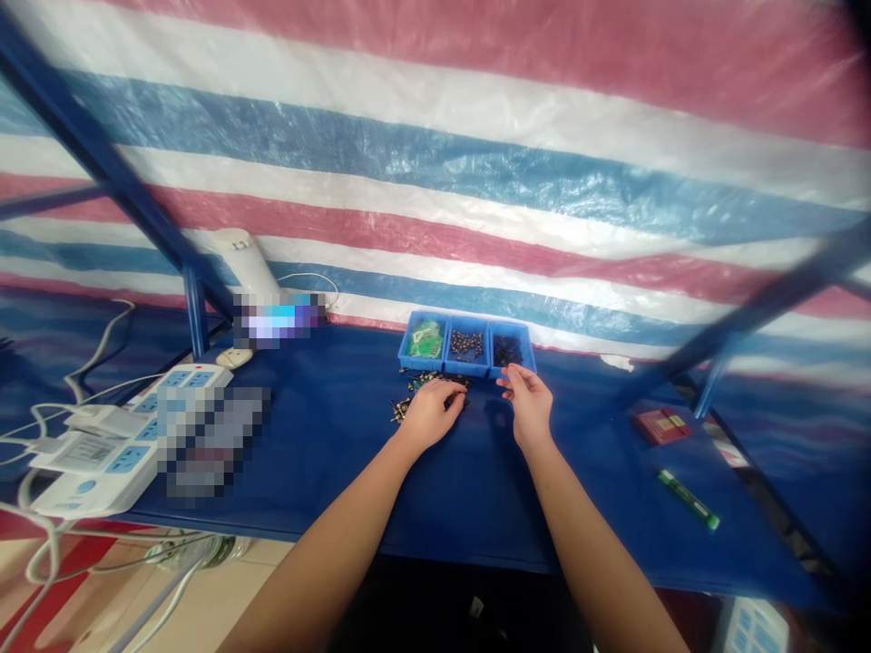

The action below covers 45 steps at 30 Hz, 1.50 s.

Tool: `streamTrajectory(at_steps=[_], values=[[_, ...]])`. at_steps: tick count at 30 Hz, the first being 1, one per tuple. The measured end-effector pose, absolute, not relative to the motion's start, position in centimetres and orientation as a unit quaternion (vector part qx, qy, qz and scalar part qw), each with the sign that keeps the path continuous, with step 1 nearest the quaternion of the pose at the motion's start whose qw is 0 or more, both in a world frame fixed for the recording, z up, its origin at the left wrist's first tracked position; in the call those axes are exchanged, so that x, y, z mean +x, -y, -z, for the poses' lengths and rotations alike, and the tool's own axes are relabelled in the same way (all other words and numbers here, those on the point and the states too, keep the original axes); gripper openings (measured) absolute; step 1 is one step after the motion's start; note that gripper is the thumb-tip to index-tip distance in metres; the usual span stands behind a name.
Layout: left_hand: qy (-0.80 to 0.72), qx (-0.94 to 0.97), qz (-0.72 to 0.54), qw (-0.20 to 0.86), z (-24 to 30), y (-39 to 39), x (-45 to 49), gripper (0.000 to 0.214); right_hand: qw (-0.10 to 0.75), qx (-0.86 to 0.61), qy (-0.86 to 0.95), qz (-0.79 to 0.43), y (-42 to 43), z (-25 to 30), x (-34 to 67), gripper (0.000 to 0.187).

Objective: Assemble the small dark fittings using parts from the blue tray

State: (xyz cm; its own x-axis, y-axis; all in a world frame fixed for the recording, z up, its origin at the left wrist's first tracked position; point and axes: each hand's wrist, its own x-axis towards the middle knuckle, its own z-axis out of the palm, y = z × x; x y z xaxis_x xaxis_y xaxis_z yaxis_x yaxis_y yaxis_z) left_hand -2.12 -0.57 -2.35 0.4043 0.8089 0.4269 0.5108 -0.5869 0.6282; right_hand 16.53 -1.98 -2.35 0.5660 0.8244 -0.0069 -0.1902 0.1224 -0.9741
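My left hand point(431, 411) rests palm down on a blue table point(340, 453), fingers curled over a small heap of dark and brass-coloured parts point(416, 388). My right hand point(527, 404) hovers just right of it, fingers pinched near the rim of the rightmost bin; what it pinches is too small to make out. Three small blue bins stand in a row behind the hands: the left bin point(425, 341) holds green pieces, the middle bin point(467, 345) dark and brass parts, the right bin point(512, 349) small black parts.
White power strips point(129, 435) with cables lie at the table's left edge. A white lamp-like device point(241, 258) stands at the back left. A red box point(660, 424) and a green pen point(687, 499) lie at the right. Blue frame posts point(196, 313) and a striped tarp point(476, 163) back the table.
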Motion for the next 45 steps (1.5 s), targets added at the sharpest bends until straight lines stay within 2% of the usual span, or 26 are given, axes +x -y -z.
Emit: streamTrajectory(at_steps=[9,14,20,24,27,38,45], values=[[-0.413,0.812,-0.354,0.211,2.2,0.5,-2.3,0.021,0.689,-0.554,0.302,-0.356,1.9,2.4,16.5,0.04],[-0.408,0.815,-0.35,0.215,2.2,0.5,-2.2,0.021,0.648,-0.551,0.397,-0.345,2.3,2.2,16.1,0.035],[-0.403,0.818,-0.35,0.214,2.3,0.5,-2.2,0.021,0.512,-0.589,0.558,-0.281,2.8,2.6,15.5,0.019],[-0.402,0.821,-0.346,0.214,2.2,0.4,-2.2,0.022,0.408,-0.564,0.686,-0.211,3.0,2.8,15.1,0.027],[-0.402,0.822,-0.343,0.213,2.1,0.5,-2.2,0.023,0.361,-0.553,0.731,-0.174,3.0,3.0,15.1,0.029],[-0.406,0.823,-0.341,0.204,2.2,0.4,-2.1,0.022,0.313,-0.598,0.732,-0.097,2.7,4.0,15.9,0.024],[-0.408,0.821,-0.338,0.211,2.2,0.5,-2.2,0.021,0.326,-0.609,0.717,-0.094,2.8,3.4,16.0,0.017]])
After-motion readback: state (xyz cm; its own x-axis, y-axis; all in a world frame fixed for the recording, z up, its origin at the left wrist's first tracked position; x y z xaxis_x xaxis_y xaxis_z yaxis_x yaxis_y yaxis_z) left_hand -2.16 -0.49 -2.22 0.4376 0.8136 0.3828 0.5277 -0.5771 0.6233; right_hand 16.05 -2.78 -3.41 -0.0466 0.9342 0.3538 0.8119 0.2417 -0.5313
